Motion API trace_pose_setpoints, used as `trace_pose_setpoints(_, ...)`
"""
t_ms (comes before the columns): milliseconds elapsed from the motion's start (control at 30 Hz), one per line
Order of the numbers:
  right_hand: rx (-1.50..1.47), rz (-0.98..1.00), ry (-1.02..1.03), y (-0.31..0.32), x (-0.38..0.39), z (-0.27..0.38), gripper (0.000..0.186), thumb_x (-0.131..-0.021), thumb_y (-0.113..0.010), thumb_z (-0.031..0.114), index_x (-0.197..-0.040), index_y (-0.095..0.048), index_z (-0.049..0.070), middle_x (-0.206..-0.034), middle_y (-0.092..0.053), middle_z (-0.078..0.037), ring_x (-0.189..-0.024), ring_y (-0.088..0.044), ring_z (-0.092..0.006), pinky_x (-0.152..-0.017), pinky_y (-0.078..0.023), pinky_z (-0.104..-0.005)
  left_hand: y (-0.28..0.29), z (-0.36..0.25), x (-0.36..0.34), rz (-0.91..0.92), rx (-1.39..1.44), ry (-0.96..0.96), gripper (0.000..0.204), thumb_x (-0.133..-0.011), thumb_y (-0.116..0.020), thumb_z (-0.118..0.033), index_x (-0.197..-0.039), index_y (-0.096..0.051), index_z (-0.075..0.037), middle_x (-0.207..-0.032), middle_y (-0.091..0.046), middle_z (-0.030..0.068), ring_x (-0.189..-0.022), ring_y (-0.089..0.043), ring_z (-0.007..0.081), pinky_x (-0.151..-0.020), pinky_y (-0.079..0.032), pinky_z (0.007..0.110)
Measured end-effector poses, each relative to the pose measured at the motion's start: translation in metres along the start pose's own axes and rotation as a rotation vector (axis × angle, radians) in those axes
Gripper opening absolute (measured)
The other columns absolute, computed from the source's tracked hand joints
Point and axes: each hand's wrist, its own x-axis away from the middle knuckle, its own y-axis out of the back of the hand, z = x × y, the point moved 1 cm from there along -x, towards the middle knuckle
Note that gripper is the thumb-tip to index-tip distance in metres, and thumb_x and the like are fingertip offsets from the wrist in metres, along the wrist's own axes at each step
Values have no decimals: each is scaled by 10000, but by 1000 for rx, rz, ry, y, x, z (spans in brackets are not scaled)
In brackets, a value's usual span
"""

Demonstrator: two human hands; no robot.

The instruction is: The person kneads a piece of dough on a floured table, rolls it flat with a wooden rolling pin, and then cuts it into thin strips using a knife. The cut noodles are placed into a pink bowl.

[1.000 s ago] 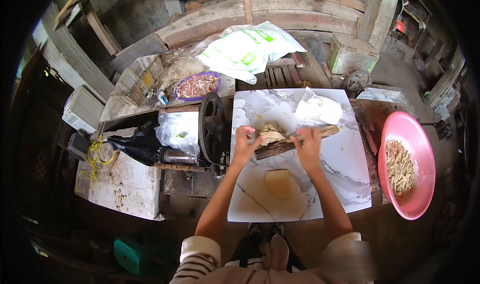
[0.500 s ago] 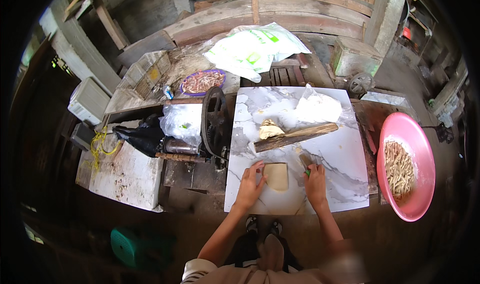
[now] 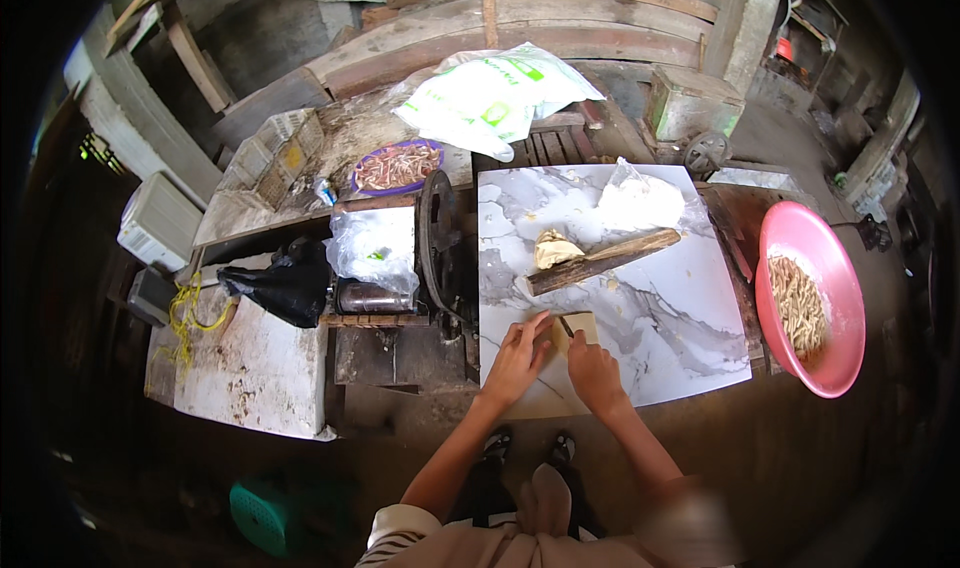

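A flat, pale dough sheet (image 3: 588,322) lies near the front of the marble-patterned board (image 3: 680,343). My left hand (image 3: 513,366) rests along its left side, fingers stretched out and apart. Gripped in my right hand (image 3: 596,372) is a knife (image 3: 567,327), its blade over the dough. Whether the blade has cut through cannot be seen, and my fingers cover most of the handle. Beyond both hands, a rough wooden stick (image 3: 605,260) lies slantwise, with a lump of dough (image 3: 555,249) against its far side.
A white bag (image 3: 640,200) sits at the board's back right. Right of the board, a pink basin (image 3: 846,278) holds many dough strips. On the left stands a roller machine with a large wheel (image 3: 428,236). Behind it, a purple-rimmed tray (image 3: 357,171) holds more strips.
My right hand has moved left, bringing the knife from beside the dough to over it. My left hand stays at the dough's left side. The whole view has shifted slightly.
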Motion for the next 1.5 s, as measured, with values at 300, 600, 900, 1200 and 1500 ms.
trace_pose_setpoints(300, 199, -103, -55, -16, -9, 21, 242, -810, -585, 111, -998, -504, -18, -740, -653, -134, -691, -681, -290, -562, -552, -367, 10, 12, -6, 42, 49, -155, 571, -857, -580, -17, -1375, -341, -28, -1201, -598, 157, -1064, -505, 333, -954, -392, 389)
trace_pose_setpoints(600, 205, -30, -159, -16, -13, 36, 225, -836, -590, 149, -980, -511, -5, -782, -657, -131, -748, -684, -297, -612, -557, -391, 12, 19, -4, 82, 167, -169, 592, -843, -586, 29, -1378, -342, -39, -1260, -561, 151, -1136, -484, 316, -987, -366, 380)
trace_pose_setpoints(900, 113, -39, -238, -22, -12, 41, 174, -858, -577, 151, -927, -523, 0, -771, -659, -152, -749, -685, -317, -610, -559, -406, 6, 25, -3, 33, 153, -212, 590, -811, -595, 41, -1353, -369, -14, -1231, -565, 165, -1049, -510, 320, -941, -403, 384)
trace_pose_setpoints(1200, 109, -91, -247, -26, 17, 43, 91, -868, -516, 107, -888, -521, 19, -697, -657, -161, -670, -685, -320, -553, -557, -412, 4, 28, -4, 28, 144, -228, 573, -835, -600, -8, -1354, -357, -12, -1244, -568, 152, -1011, -516, 312, -918, -412, 385)
trace_pose_setpoints(1500, 73, -72, -293, -35, 71, 39, 82, -864, -481, 108, -887, -492, 31, -625, -637, -168, -605, -666, -348, -525, -542, -447, -3, 26, -8, 12, 15, -147, 489, -832, -626, -54, -1284, -441, -25, -1131, -514, 150, -974, -502, 318, -888, -429, 417)
